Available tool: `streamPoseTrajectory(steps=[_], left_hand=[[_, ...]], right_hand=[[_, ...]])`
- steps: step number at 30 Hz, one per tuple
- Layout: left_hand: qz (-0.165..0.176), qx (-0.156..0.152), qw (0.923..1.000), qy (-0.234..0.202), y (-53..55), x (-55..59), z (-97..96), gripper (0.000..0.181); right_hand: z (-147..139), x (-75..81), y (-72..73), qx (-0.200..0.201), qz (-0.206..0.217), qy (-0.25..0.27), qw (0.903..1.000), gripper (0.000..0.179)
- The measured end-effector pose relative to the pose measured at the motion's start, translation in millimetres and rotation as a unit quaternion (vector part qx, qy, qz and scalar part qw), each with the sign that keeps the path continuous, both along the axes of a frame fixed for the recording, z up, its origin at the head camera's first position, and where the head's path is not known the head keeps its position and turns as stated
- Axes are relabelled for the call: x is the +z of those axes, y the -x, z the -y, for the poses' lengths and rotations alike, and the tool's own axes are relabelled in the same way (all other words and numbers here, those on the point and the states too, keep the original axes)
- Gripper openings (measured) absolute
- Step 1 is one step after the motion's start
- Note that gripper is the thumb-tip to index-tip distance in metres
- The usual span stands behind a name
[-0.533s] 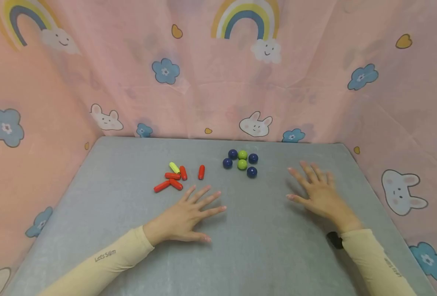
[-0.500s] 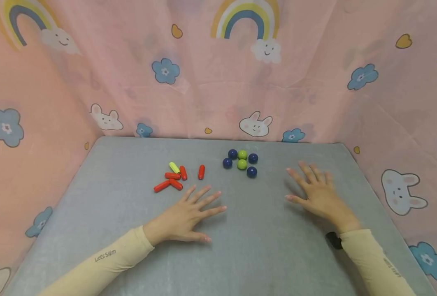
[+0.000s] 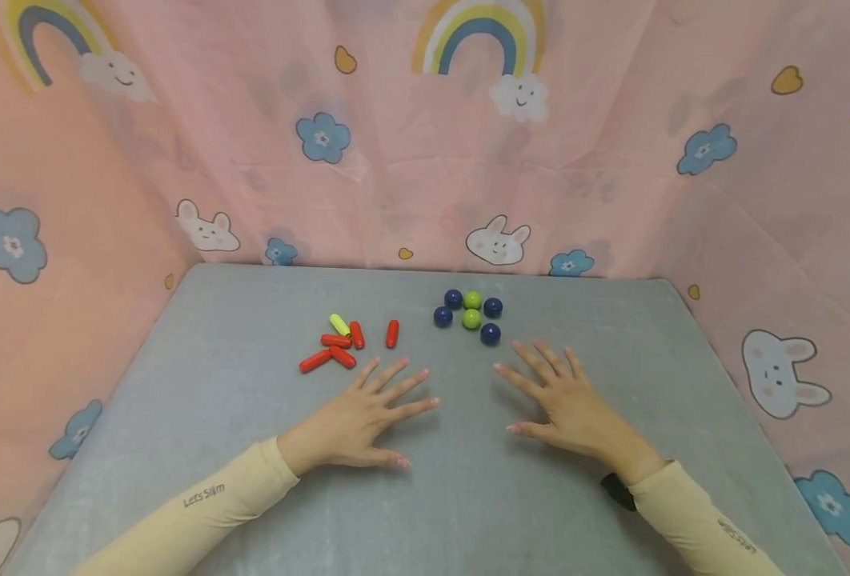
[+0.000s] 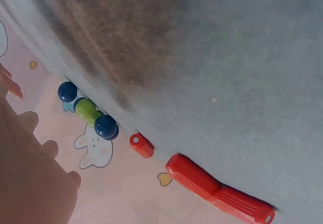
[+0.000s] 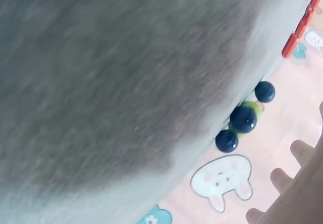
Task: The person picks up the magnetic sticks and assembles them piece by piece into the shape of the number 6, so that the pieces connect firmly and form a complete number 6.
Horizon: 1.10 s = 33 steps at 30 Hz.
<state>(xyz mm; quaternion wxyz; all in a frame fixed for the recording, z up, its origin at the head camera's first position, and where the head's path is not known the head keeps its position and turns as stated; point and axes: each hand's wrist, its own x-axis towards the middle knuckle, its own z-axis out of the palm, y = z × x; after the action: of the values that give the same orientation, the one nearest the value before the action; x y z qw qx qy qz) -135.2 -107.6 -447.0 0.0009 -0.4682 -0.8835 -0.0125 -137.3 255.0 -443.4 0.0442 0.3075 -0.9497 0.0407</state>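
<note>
My left hand [image 3: 362, 420] is spread palm down over the grey table, its fingertips just short of several red capsule-shaped pieces [image 3: 314, 362]. One yellow-green piece [image 3: 339, 325] of the same shape lies at the back of that group, and a single red one [image 3: 392, 334] sits apart to the right. My right hand [image 3: 567, 406], also spread and holding nothing, has its fingertips close to the nearest dark blue ball [image 3: 491, 334]. Other dark blue balls and two lime green balls [image 3: 471, 318] cluster behind it. In the left wrist view, red pieces [image 4: 192, 177] show ridged sides.
The grey table [image 3: 461, 512] is covered with smooth-looking cloth. Pink printed curtains [image 3: 410, 184] enclose it at the back and on both sides. A black band [image 3: 618, 491] shows at the right wrist, beside the sleeve.
My right hand has moved left and slightly toward me, nearer the balls. The left hand, the red pieces and the balls stay in place.
</note>
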Motion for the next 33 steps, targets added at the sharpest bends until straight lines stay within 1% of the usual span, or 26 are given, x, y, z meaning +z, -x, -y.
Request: streamPoseTrajectory(steps=[11, 18, 26, 33], left_hand=[[0.002, 0.003, 1.0000, 0.000, -1.1, -0.2, 0.7, 0.087], [-0.004, 0.000, 1.0000, -0.002, -1.1, -0.6, 0.5, 0.087], [-0.003, 0.003, 1.0000, 0.000, -1.3, -0.1, 1.7, 0.087], [-0.009, 0.004, 1.0000, -0.002, -1.9, 0.8, 3.5, 0.088]], right_hand=[[4.5, 1.3, -4.3, -0.009, 0.019, -0.002, 0.9998, 0.087], [4.9, 0.8, -6.5, -0.006, 0.011, -0.005, 0.9999, 0.087], [6.5, -3.8, -9.0, -0.003, 0.010, 0.003, 0.9999, 0.087], [8.9, -6.5, -9.9, 0.002, 0.012, 0.005, 0.9999, 0.087]])
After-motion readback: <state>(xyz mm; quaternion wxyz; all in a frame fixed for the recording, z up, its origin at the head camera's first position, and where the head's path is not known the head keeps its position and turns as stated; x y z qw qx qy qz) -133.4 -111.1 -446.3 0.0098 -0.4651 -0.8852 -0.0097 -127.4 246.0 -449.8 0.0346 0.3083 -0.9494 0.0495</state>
